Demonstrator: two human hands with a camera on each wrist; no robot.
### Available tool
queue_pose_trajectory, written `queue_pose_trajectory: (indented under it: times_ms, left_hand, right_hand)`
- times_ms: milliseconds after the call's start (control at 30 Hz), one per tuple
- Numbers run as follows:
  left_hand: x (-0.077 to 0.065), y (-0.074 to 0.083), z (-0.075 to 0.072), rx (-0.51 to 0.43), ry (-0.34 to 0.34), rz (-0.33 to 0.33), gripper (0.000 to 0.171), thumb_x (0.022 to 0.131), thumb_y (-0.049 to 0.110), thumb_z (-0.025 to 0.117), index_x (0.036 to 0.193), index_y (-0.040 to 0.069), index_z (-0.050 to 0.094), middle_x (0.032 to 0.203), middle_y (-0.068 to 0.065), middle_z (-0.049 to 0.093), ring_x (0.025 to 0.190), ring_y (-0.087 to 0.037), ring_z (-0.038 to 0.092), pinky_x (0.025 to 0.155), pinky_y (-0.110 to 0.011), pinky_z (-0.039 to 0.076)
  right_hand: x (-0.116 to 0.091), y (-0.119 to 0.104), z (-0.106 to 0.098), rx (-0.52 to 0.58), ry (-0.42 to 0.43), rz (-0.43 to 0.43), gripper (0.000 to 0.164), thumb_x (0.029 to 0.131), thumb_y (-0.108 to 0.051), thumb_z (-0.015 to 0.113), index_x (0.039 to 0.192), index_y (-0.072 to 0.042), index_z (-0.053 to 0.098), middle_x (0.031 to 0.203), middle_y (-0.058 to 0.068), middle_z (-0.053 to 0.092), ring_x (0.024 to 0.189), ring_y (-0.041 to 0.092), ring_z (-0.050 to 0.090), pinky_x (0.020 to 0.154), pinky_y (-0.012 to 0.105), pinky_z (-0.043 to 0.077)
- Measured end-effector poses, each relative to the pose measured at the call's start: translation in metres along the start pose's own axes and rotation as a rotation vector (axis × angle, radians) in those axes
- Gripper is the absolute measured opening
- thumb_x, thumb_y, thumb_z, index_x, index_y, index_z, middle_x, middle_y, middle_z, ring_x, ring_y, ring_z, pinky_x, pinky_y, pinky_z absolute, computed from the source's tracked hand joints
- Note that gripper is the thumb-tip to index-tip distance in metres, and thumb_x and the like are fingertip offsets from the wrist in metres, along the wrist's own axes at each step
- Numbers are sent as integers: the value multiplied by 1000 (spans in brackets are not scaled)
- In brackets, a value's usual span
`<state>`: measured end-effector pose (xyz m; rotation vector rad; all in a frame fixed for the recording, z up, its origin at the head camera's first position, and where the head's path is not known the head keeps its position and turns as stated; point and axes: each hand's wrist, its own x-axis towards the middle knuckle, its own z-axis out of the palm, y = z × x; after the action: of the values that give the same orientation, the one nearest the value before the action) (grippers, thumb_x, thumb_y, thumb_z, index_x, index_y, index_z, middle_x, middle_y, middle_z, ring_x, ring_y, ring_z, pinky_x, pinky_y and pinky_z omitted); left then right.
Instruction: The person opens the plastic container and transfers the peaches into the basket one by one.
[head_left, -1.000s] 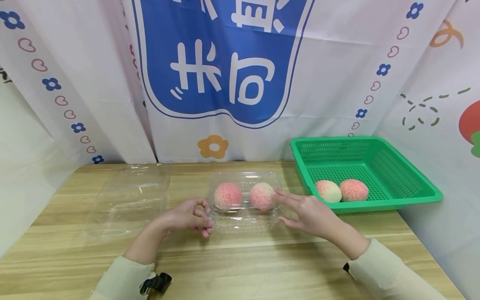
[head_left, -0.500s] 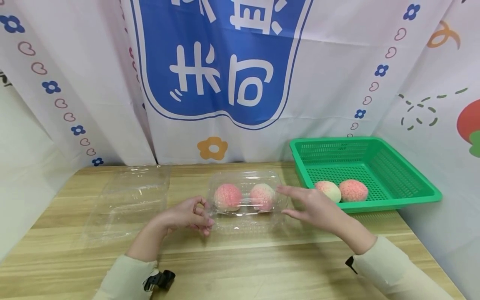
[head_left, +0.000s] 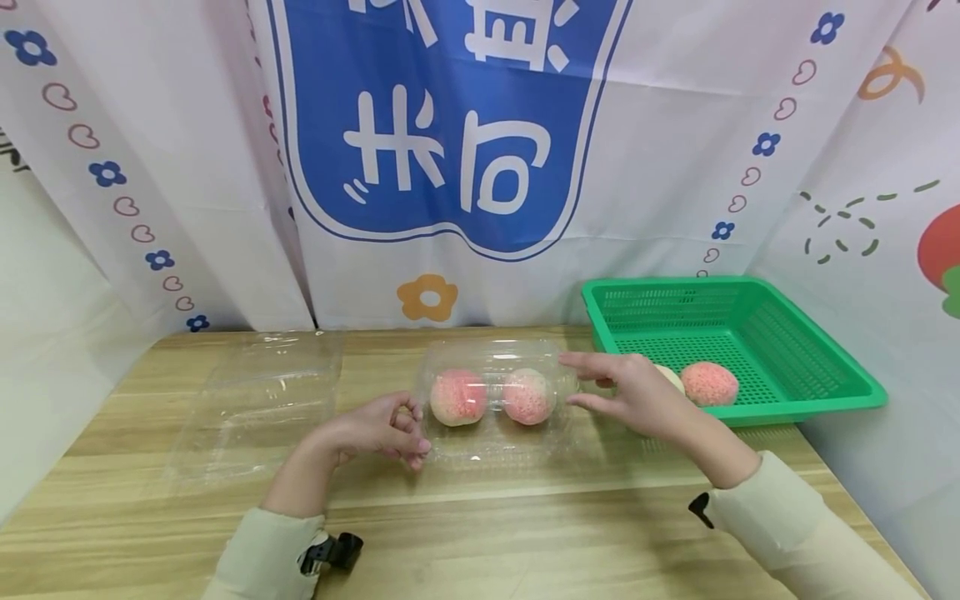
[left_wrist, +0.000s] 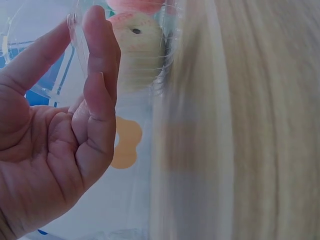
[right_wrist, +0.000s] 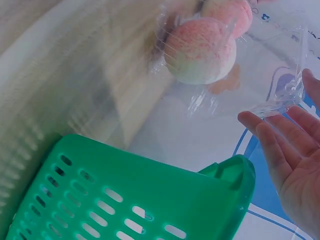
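Note:
A clear plastic clamshell box point(head_left: 480, 450) lies on the table in the head view. Two pink-and-cream peaches, a left one point(head_left: 459, 397) and a right one point(head_left: 528, 397), show through its plastic. At its left side, my left hand point(head_left: 378, 432) pinches the edge between thumb and fingers, also seen with the left hand point(left_wrist: 65, 130) in the left wrist view. On the other side, my right hand point(head_left: 637, 396) holds a corner of the raised lid. In the right wrist view that lid corner point(right_wrist: 287, 102) sits between the right hand's point(right_wrist: 300, 165) thumb and fingertips.
To the right stands a green plastic basket point(head_left: 810, 404) holding another pink peach point(head_left: 709, 383) and a paler one point(head_left: 670, 379), partly behind my right hand. More clear plastic packaging point(head_left: 262, 400) lies open at the left. A printed cloth point(head_left: 660, 200) hangs behind the wooden table point(head_left: 480, 533).
My right hand has risen slightly and shifted right and away from the right peach, with the lid corner at its fingers. My left hand stays at the box's left edge.

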<state>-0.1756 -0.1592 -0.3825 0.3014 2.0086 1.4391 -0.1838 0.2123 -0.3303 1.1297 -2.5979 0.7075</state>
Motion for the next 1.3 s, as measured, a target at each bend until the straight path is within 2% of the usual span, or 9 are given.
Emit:
queue_pose_trajectory:
  times_ms: [167, 367, 533, 700, 933, 1100, 1300]
  left_hand:
    - [1, 0, 0, -2, -10, 2, 40, 89, 9, 71, 113, -3, 41, 81, -4, 71, 74, -17, 71, 71, -30, 50]
    - [2, 1, -1, -10, -19, 5, 42, 88, 11, 72, 113, -3, 41, 82, -4, 71, 75, -18, 71, 73, -32, 51]
    - [2, 0, -2, -9, -37, 17, 43, 88, 12, 73, 114, -3, 41, 82, -4, 71, 76, -18, 71, 75, -33, 51]
    - [1, 0, -4, -3, -53, 25, 42, 88, 11, 72, 113, -3, 41, 83, -4, 72, 76, -18, 71, 76, -34, 51]
    - [2, -1, -6, 5, -71, 29, 41, 88, 10, 72, 112, -3, 41, 83, -4, 72, 76, -19, 71, 78, -35, 52]
    - [4, -3, -6, -5, -79, 41, 42, 88, 10, 72, 113, -3, 41, 83, -4, 72, 77, -19, 71, 78, -35, 53]
    - [5, -5, -5, 1, -66, 32, 45, 88, 13, 73, 115, -4, 41, 86, -6, 72, 79, -21, 72, 80, -37, 53]
  right_hand:
    - [3, 1, -6, 77, -14, 66, 49, 84, -16, 79, 130, -6, 64, 126, 14, 69, 94, 24, 75, 78, 33, 60]
    - [8, 6, -14, 185, 9, 128, 44, 86, -10, 77, 128, -4, 65, 128, 16, 68, 94, 25, 75, 79, 36, 60]
    - [19, 9, -20, 253, -2, 224, 38, 89, -11, 73, 126, -7, 67, 125, 14, 69, 93, 22, 75, 76, 30, 60]
    - [34, 12, -27, 269, -38, 326, 33, 92, -19, 71, 124, -10, 68, 122, 11, 71, 92, 22, 75, 79, 31, 59]
    - [56, 19, -37, 302, -84, 412, 36, 97, -27, 66, 127, -7, 66, 125, 15, 69, 97, 24, 73, 88, 44, 57]
    - [70, 24, -43, 350, -97, 478, 39, 99, -32, 62, 129, -6, 64, 128, 15, 67, 91, 22, 75, 88, 43, 58]
    - [84, 30, -43, 401, -66, 545, 43, 99, -35, 61, 128, -4, 64, 125, 19, 69, 85, 21, 76, 84, 38, 60]
